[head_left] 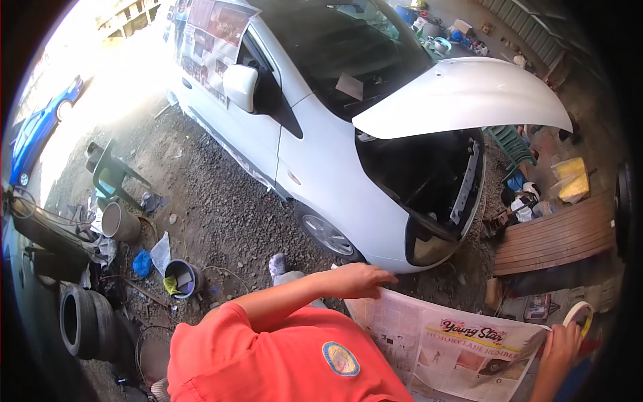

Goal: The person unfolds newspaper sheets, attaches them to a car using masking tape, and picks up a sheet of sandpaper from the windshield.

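Note:
A spread newspaper sheet [429, 335] hangs in front of my red shirt, with the "Young Star" heading facing up. My left hand [362, 280] is closed at the sheet's upper left corner, fingers bent over the edge. At the opposite upper corner, my right hand [564, 342] grips the paper between thumb and fingers. A roll of masking tape [587, 320] sits against the right hand's fingers; whether they hold it too, I cannot tell. Just beyond the left hand is the front bumper of a white car [321, 161].
The car's hood [469, 94] is raised, and newspaper [211, 43] covers a side window. Buckets [182, 278], stacked tires [87, 321] and a green chair [117, 171] stand on the gravel at left. Brown corrugated sheeting [556, 234] lies at right.

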Demonstrator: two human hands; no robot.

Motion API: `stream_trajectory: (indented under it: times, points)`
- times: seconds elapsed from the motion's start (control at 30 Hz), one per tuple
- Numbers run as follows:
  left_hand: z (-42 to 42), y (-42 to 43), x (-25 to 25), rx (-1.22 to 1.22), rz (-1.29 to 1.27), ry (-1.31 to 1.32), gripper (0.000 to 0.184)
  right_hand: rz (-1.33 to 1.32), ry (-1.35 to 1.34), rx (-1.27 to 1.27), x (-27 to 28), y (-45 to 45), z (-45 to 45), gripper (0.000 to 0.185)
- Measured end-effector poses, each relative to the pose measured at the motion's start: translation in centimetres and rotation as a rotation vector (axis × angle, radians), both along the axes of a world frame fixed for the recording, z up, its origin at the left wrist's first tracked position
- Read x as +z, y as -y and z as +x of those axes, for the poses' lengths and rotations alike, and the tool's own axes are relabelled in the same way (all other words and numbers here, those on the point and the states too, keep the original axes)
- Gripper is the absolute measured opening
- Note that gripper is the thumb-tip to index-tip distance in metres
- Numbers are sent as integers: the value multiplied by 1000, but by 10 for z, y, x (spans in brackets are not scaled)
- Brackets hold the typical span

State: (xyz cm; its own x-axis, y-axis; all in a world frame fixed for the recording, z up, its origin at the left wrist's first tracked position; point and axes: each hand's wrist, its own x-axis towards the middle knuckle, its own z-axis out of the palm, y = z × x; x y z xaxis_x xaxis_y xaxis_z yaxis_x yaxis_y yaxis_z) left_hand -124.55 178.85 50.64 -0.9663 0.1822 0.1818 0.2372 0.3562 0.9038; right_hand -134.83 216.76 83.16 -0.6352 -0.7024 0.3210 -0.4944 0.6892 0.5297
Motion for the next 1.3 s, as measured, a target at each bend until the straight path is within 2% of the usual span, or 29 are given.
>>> stream_trajectory:
  times: [0.13, 0.23, 0.3, 0.4, 0.5, 0.63, 0.87, 0.97, 1.1, 1.2, 1.3]
  points:
    - [8, 29, -44, -173, 1, 48, 22, 46, 59, 65, 9, 70, 0, 12]
    - [21, 63, -50, -122, 68, 222, 22, 56, 77, 82, 11, 120, 1, 12]
    - [29, 93, -56, -91, 109, 254, 22, 37, 94, 76, 12, 155, 3, 11]
    - [45, 149, -68, -26, 130, 233, 22, 86, -24, 191, 11, 209, -5, 14]
    - [69, 213, -84, 48, 125, 238, 18, 20, 0, 169, 4, 271, 0, 12]
    - [107, 305, -99, 123, 175, 330, 15, 19, -67, 310, 4, 376, 14, 9]
    - [170, 414, -104, 377, 237, 479, 11, 47, 33, 468, -3, 538, 35, 13]
    - [187, 439, -108, 510, 278, 404, 10, 86, 51, 492, -7, 580, 32, 13]
    - [198, 468, -110, 723, 212, 320, 11, 132, 36, 544, -9, 624, 20, 14]
    - [196, 493, -100, 806, 237, 311, 7, 110, 70, 560, -10, 647, 0, 13]
    - [191, 524, -99, 764, 157, 266, 9, 91, 94, 547, -15, 655, -26, 13]
